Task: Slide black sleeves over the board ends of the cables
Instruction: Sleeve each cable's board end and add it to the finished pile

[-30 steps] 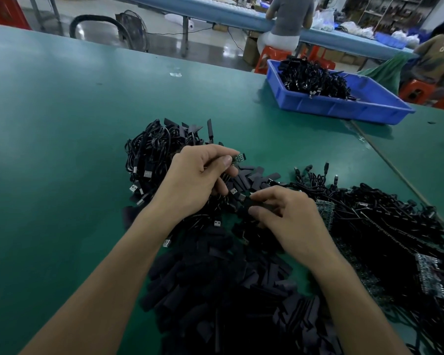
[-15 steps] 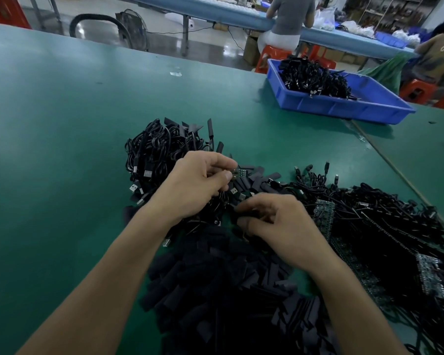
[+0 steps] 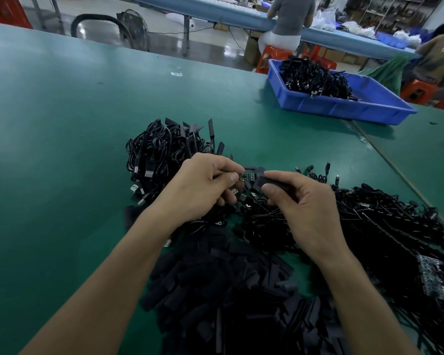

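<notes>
My left hand [image 3: 203,187] pinches the small circuit board end [image 3: 248,177] of a black cable between thumb and fingers. My right hand [image 3: 303,203] pinches a black sleeve [image 3: 272,182] just right of the board, its open mouth at the board's tip. A heap of loose black sleeves [image 3: 228,290] lies close in front of me between my forearms. Cables with bare boards [image 3: 395,239] are piled at the right. A bundle of black cables with USB plugs [image 3: 162,149] lies behind my left hand.
A blue tray [image 3: 344,108] holding black cables stands at the back right on the green table [image 3: 62,149]. Beyond the table edge, people sit on orange stools at another bench. A seam line crosses the table at the right.
My right hand rose from the sleeve pile with a sleeve and brought it to the board. My left hand turned the board end towards the right.
</notes>
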